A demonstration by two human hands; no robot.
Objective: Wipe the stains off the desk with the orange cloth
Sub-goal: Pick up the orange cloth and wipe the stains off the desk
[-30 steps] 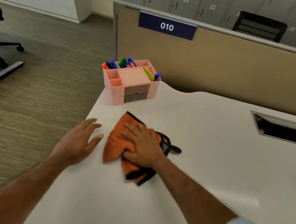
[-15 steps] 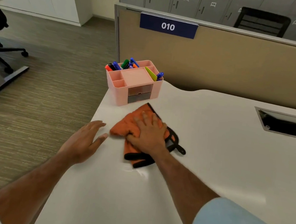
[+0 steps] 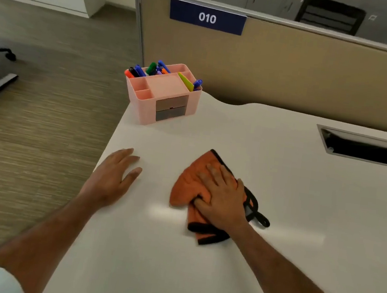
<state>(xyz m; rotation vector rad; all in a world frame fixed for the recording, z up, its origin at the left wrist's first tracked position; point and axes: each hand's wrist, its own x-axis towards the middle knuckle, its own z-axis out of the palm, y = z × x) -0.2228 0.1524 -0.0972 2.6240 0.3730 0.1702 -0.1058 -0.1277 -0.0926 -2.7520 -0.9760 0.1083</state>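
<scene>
Orange cloth (image 3: pixel 188 185) bunched on the desk (image 3: pixel 291 196), under the right hand (image 3: pixel 224 197).
Right fingers lie flat, pressing it down to wipe; left hand (image 3: pixel 112 177) rests spread at the desk edge, likely bracing.

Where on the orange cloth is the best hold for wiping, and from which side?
Its bunched middle, from straight above, palm down, as the right hand does. The orange cloth lies crumpled and low on the desk, with no stiff edge to pinch; a flat palm probably keeps the folds together. The black loop at its right end would suit lifting only.
</scene>
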